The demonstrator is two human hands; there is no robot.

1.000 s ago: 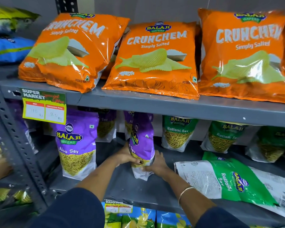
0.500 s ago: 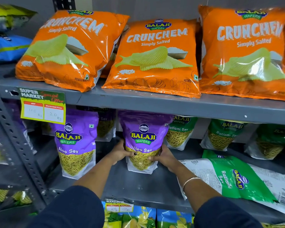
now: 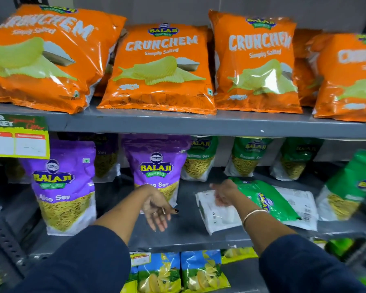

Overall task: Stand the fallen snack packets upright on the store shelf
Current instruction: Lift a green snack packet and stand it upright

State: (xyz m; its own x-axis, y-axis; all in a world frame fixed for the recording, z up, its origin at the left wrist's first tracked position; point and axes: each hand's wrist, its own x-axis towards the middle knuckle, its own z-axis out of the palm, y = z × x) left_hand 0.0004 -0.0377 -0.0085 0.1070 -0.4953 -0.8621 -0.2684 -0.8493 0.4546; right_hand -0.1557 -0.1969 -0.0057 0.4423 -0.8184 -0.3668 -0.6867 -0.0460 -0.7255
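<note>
On the grey middle shelf [image 3: 184,235] a purple Aloo Sev packet [image 3: 156,166] stands upright, facing front. My left hand [image 3: 157,210] hangs just in front of its lower edge, fingers spread, holding nothing. To the right a green Ratlami Sev packet [image 3: 268,201] lies flat on its back, white end toward me. My right hand [image 3: 224,194] hovers blurred over that white end with fingers apart; I cannot tell if it touches. Another purple Aloo Sev packet [image 3: 64,187] stands upright at the left.
Several orange Crunchem bags [image 3: 158,68] lean on the shelf above. Green Ratlami Sev packets [image 3: 246,157] stand at the back, and one [image 3: 351,187] at the right front. A yellow price tag [image 3: 17,137] hangs at left. Blue-and-yellow chip bags [image 3: 177,271] fill the shelf below.
Both hands have let go of the middle purple packet, which now stands upright alone. My right hand has moved right over the flat green packet; my left hand dropped back and opened.
</note>
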